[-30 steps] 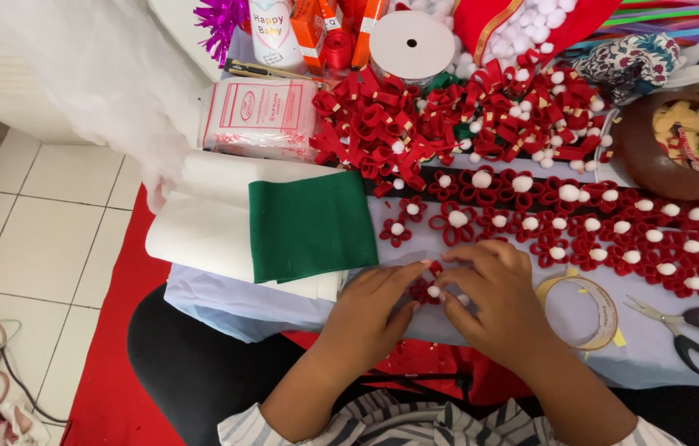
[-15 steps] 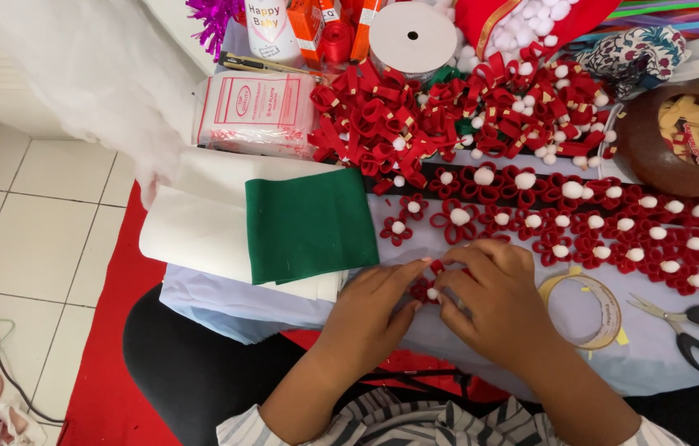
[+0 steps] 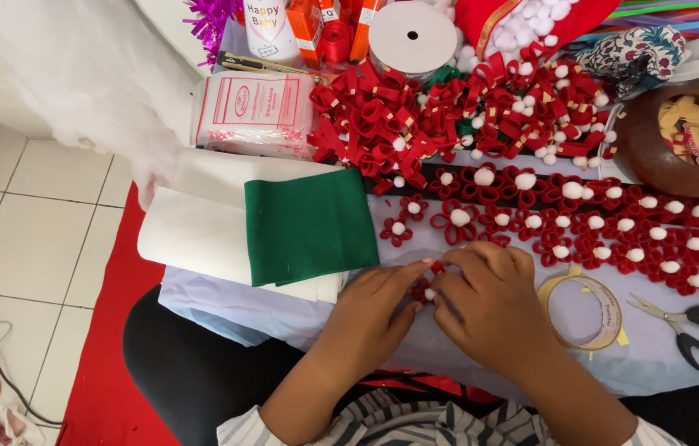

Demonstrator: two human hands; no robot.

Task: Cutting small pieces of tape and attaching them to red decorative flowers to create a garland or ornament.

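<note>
Together, left hand (image 3: 366, 310) and right hand (image 3: 490, 310) each grip closed on a red ribbon flower (image 3: 426, 285) just right of the green felt (image 3: 310, 225).

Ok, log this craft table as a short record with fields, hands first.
left hand: pinching the red flower
right hand: fingers on the same flower
flower: small, red loops, white pompom
near right hand: tape roll, scissors
near left hand: green felt on white roll
behind: rows of finished flowers, pile of red loops
</note>
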